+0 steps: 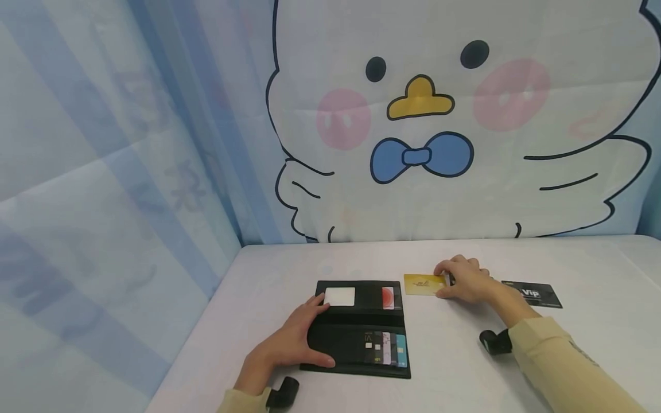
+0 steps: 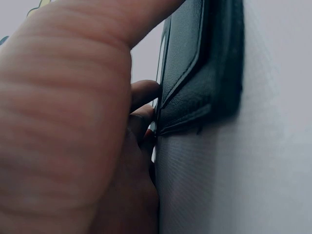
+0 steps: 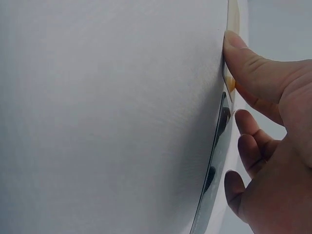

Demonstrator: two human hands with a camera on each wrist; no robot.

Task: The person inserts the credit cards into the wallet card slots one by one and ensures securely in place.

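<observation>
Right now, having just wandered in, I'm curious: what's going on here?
A person has both hands at work over a white table. The left hand rests on the left side of a black wallet, which lies open with several cards in its slots. The right hand pinches the right end of a gold card; whether that card is lifted at all is hard to tell. A black VIP card lies on the table, partly behind the right wrist.
</observation>
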